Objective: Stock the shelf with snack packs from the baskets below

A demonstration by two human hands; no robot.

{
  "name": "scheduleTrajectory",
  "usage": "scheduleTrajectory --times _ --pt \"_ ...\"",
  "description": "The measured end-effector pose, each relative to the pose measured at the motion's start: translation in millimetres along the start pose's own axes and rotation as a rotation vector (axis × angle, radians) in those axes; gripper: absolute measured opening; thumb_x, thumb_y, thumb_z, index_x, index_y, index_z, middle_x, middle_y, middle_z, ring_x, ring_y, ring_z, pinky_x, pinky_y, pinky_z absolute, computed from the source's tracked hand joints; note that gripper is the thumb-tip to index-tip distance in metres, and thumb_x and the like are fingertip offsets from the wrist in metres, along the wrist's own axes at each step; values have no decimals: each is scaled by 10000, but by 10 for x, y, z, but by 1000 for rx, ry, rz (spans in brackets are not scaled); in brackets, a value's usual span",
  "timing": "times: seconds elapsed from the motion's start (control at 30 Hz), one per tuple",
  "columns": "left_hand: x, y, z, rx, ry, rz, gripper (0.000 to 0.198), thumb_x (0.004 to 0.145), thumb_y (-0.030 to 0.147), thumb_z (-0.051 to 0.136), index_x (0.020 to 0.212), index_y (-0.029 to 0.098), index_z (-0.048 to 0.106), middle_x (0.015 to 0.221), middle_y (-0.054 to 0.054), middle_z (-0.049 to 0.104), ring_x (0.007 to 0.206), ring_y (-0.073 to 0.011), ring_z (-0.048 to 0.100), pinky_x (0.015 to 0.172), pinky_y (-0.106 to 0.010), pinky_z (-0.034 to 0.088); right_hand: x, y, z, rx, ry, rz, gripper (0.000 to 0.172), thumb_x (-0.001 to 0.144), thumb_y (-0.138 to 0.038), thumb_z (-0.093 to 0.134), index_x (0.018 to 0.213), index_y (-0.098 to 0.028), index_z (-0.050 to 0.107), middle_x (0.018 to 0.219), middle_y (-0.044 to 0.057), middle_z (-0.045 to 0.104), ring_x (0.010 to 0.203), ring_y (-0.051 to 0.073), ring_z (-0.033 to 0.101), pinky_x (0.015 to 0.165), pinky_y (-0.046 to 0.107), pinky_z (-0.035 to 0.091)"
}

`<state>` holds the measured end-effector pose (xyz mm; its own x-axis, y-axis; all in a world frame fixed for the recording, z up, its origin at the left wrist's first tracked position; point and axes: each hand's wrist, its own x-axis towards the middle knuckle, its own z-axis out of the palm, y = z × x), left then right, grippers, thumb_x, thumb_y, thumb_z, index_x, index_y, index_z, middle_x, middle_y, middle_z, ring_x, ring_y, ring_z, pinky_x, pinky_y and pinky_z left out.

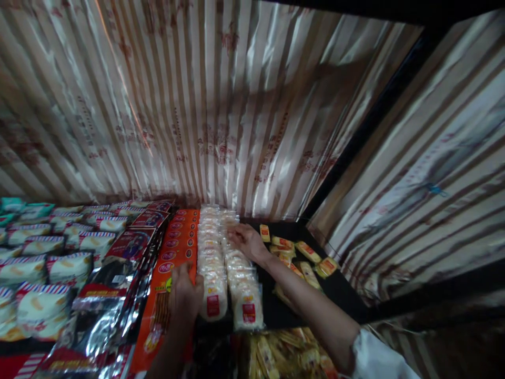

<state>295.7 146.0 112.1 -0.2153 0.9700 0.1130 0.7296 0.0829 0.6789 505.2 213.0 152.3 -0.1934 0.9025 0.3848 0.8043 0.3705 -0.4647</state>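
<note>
Two overlapping rows of clear packets of round, white cracker-like pieces with red labels run away from me: a left row [213,302] and a right row [248,310]. At the far part of the right row is my right hand [248,241], its fingers curled together against the packets; what lies between the fingertips is hidden. My left hand [186,292] is over the orange snack packets [173,237], beside the left row. It is somewhat blurred, its fingers loosely bent and its thumb apart, with nothing visible in it.
Small yellow packets [307,251] lie loose on the black surface [347,292] at right. More yellow packets [272,352] are in front. Dark shiny packets [106,284] and white pillow-shaped bags [43,310] fill the left. Striped sheeting [221,105] hangs behind, with a black post [371,121] at right.
</note>
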Motion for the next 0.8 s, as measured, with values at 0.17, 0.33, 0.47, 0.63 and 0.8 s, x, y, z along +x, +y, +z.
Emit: scheduleTrajectory --times 0.17,0.33,0.47,0.63,0.8 --pt "568 491 76 -39 -4 126 269 799 162 445 1030 167 583 1090 -96 568 940 -196 567 846 -320 449 337 498 33 -3 120 236 246 829 -187 486 1014 -170 647 995 76 668 900 173 612 831 274 455" --pt "1182 903 359 110 -100 456 295 766 55 425 932 148 650 1048 -70 640 1048 -210 508 952 -322 385 684 867 81 5 41 431 263 869 -210 432 1021 -205 646 981 47 689 909 173 626 807 254 452" --pt "1567 987 633 229 -180 626 390 749 32 416 1053 152 629 1156 -62 619 1155 -210 456 1029 -343 322 940 1141 149 51 -1 532 245 848 -193 458 960 -192 676 931 59 701 877 190 632 760 258 450" --pt "1892 983 909 269 -281 740 435 728 36 421 1111 144 599 1168 -69 620 1188 -193 450 1082 -375 253 1149 1391 332 160 -23 555 175 806 -230 537 780 -197 707 720 25 698 711 165 638 618 225 442" --pt "2012 967 1011 247 -352 789 307 759 82 441 948 158 670 977 -72 684 993 -169 572 1039 -327 318 1221 1502 556 334 -43 562 64 703 -230 660 701 -176 695 609 0 664 578 123 598 531 198 424"
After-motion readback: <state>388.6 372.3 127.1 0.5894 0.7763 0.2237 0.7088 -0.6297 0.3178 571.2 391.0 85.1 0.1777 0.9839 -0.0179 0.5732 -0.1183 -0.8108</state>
